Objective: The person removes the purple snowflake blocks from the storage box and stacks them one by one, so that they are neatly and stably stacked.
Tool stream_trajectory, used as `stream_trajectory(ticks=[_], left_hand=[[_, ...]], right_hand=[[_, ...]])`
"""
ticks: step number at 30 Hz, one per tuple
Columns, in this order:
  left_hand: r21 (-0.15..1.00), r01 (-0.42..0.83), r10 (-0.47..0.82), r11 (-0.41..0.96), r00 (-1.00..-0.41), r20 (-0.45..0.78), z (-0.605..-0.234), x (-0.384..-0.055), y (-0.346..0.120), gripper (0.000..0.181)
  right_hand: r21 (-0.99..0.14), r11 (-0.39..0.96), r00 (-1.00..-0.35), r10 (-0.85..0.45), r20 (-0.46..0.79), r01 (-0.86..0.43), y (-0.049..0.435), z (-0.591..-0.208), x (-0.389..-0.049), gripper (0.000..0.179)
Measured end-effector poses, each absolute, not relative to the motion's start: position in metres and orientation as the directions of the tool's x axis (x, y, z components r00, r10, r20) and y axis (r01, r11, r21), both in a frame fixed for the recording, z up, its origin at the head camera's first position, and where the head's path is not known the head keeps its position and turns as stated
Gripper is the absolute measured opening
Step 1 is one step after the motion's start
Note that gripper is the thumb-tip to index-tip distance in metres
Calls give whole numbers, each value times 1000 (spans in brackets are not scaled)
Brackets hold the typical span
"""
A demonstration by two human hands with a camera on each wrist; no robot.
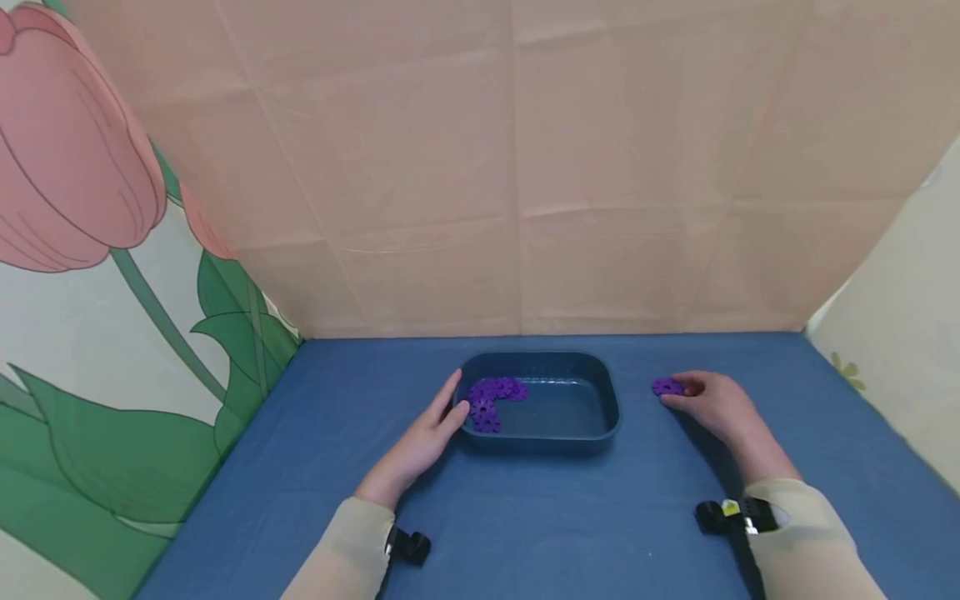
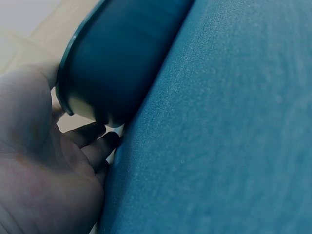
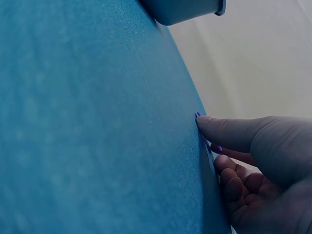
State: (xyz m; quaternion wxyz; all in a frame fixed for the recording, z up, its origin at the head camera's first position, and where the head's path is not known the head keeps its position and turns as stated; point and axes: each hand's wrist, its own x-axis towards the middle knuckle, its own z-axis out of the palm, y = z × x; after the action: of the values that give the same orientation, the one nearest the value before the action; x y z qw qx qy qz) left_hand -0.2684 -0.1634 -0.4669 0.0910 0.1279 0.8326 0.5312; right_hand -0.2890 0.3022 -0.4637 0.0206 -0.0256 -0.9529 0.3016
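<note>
A dark blue rectangular tub (image 1: 562, 433) stands on the blue cloth, with several purple notched discs with holes (image 1: 486, 408) gathered in its left end. My left hand (image 1: 423, 429) grips that left end, thumb over the rim. In the left wrist view, the other fingers (image 2: 92, 141) curl beside the outer wall of the tub (image 2: 122, 58). To the right of the tub, my right hand (image 1: 712, 404) pinches another purple notched disc (image 1: 666, 387) between thumb and fingers, low over the cloth. Only slivers of this disc (image 3: 197, 116) show past the thumb in the right wrist view.
The blue cloth (image 1: 555, 525) covers the table up to a beige hanging sheet (image 1: 517, 183) at the back. A wall with painted tulips (image 1: 75, 150) borders the left, a pale wall (image 1: 900, 333) the right. Each wrist carries a small black camera (image 1: 411, 547).
</note>
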Motion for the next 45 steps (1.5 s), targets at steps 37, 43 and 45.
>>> stream_trajectory(ticks=[37,43,45], left_hand=[[915,119,321,385,-947,-11,-471,-268,-162,70],[914,117,319,389,-948,-15,-471,-270,-161,71],[912,113,314,395,-949,-18,-471,-270,-161,71]], right_hand=[[-632,735,-965,-122,233,-246,197,-394,-280,51],[-649,685,-943,-230,241,-333,157,-391,-282,45],[-658,660,-932,-270,242,-363,145,-392,-284,43]])
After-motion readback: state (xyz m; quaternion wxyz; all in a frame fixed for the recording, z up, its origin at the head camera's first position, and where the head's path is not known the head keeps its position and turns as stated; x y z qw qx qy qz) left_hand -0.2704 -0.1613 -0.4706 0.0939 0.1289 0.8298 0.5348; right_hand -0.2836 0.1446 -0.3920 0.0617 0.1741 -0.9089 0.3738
